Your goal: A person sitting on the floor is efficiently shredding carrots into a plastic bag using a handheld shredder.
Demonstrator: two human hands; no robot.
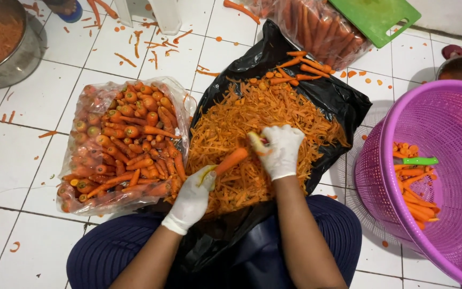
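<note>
My left hand (pixel 192 199), in a white glove, grips an orange carrot (pixel 231 159) by its lower end. My right hand (pixel 281 150), also gloved, holds a peeler (pixel 257 142) against the carrot's upper end. Both hands hover over a heap of orange carrot peelings (pixel 252 112) spread on a black plastic bag (pixel 327 93). A clear plastic bag of unpeeled carrots (pixel 118 142) lies just left of my left hand.
A purple plastic basket (pixel 445 123) on the right holds peeled carrots and a green-handled knife (pixel 421 160). A metal bowl (pixel 20 59) sits top left. Another carrot bag (pixel 316 29) and a green cutting board (pixel 375 18) lie at the top. Peel scraps litter the white tiles.
</note>
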